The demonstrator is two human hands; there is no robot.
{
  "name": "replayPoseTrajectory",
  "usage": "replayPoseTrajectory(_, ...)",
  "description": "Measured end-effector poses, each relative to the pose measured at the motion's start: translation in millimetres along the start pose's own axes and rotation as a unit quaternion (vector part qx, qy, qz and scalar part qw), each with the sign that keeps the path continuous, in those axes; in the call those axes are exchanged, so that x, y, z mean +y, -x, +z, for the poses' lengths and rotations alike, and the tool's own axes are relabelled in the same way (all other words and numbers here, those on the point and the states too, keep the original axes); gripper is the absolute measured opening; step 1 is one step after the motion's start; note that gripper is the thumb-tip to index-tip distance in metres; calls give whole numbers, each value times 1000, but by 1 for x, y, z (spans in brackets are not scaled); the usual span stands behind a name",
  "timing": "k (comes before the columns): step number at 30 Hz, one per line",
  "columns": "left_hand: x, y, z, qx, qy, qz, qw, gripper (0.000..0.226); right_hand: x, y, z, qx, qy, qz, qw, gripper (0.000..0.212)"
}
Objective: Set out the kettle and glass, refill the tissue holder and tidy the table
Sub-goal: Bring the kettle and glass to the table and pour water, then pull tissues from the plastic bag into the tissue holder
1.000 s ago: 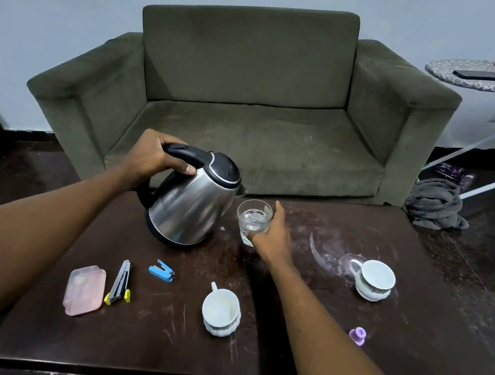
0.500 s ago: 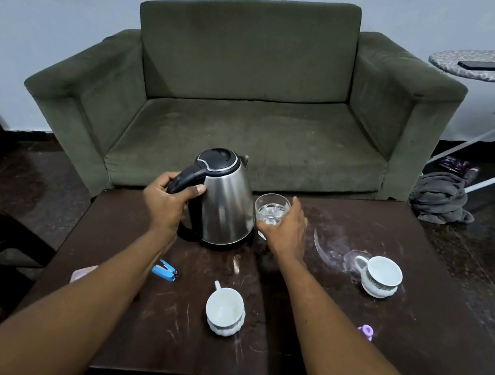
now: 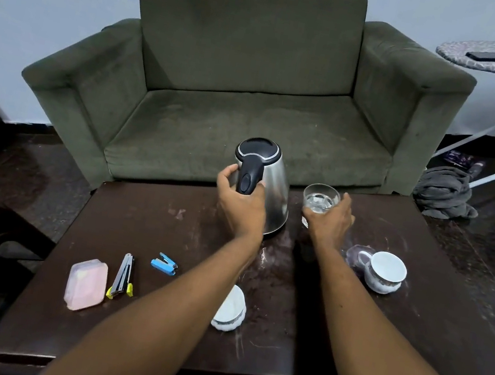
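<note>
Now gripping kettle (image 3: 267, 187) handle with left hand (image 3: 241, 206), right hand (image 3: 328, 222) wrapped round glass (image 3: 320, 198) of water; likely heavy steel, fragile slippery glass, hold low

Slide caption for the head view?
Left hand grips the kettle handle; right hand holds the water glass.

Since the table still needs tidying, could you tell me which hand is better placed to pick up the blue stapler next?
Probably the left hand. It grips the kettle handle, and the stapler lies on its side of the table. The right hand holds the glass and would have to cross over.
</note>
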State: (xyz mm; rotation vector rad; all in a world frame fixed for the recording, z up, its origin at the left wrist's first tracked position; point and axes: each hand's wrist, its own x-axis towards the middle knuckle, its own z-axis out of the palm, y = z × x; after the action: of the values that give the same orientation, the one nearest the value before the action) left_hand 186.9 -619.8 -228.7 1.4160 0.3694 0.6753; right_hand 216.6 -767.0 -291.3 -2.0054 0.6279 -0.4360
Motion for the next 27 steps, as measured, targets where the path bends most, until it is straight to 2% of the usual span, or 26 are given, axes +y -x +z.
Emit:
replayPoseTrajectory(3, 1, 15, 13, 20, -21, -8, 1000, 58, 5, -8, -7, 3, -2, 7, 1000, 107)
replayPoseTrajectory(7, 0, 19, 20, 8, -27, -32, 999, 62, 8, -10, -10, -9, 0, 2, 1000, 109)
replayPoseTrajectory(15, -1, 21, 17, -7, -122, -17, 992, 60, 4, -5, -13, -19, -7, 15, 1000, 107)
replayPoseTrajectory(21, 14, 21, -3, -36, -163, -1, 986, 73, -8, 2, -20, -40, 4, 20, 999, 115)
replayPoseTrajectory(24, 27, -3, -29, -15, -189, 34, 981, 71, -35, 15, -26, -15, 21, -26, 999, 106)
replayPoseTrajectory(27, 46, -54, -69, 31, -200, 54, 978, 65, -75, 40, -28, 21, 9, -128, 992, 97)
